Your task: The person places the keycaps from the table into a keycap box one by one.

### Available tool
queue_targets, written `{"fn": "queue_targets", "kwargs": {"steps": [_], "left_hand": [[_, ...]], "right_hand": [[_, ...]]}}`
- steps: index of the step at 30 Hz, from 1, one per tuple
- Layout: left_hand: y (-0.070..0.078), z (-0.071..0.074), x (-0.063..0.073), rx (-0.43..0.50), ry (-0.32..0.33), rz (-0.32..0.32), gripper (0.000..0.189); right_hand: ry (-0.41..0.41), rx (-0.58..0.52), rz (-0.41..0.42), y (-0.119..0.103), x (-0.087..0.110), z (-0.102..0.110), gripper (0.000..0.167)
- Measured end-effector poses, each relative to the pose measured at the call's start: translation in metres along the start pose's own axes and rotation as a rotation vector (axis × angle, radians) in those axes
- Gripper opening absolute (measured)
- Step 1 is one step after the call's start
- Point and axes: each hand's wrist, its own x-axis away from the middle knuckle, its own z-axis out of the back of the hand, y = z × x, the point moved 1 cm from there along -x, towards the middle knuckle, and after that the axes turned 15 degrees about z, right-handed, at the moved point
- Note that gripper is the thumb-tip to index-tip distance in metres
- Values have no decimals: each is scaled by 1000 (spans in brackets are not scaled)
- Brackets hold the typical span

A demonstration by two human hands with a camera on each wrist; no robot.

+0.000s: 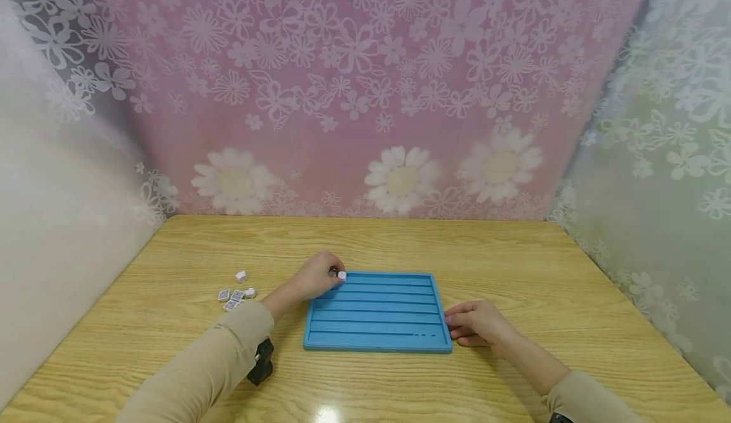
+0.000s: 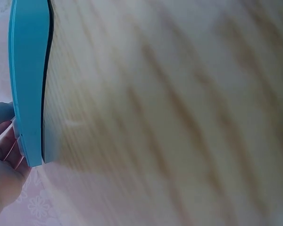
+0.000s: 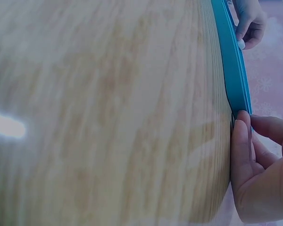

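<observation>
A blue tray [image 1: 371,315] with several raised ridges running across it lies on the table. My left hand [image 1: 315,276] is over its far left corner and pinches a small white tile [image 1: 342,276] between thumb and finger. In the right wrist view that tile [image 3: 241,44] shows as a white bit at the left hand's fingertips. My right hand [image 1: 480,325] is at the tray's right edge, its thumb and fingers holding the rim [image 3: 236,89]. The left wrist view catches the left hand [image 2: 7,160] beside the tray's side wall; the tile is hidden there.
To the left of the tray, several small white tiles [image 1: 237,296] with dark printed markings lie loosely grouped on the wood-grain table [image 1: 502,252]. One white tile [image 1: 242,276] sits a little farther back. A pink flowered cloth [image 1: 354,125] hangs behind the table.
</observation>
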Motion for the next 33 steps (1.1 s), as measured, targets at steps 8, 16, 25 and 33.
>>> {"fn": "queue_targets", "kwargs": {"steps": [8, 16, 25, 33], "left_hand": [[1, -1, -1, -5, -1, -3, 7], [1, -2, -1, -10, 8, 15, 9], [1, 0, 0, 6, -4, 24, 10], [0, 1, 0, 8, -11, 14, 9]], "right_hand": [[1, -1, 2, 0, 0, 1, 27], [5, 2, 1, -2, 0, 1, 27], [17, 16, -12, -1, -1, 0, 26], [19, 22, -9, -1, -1, 0, 26]]}}
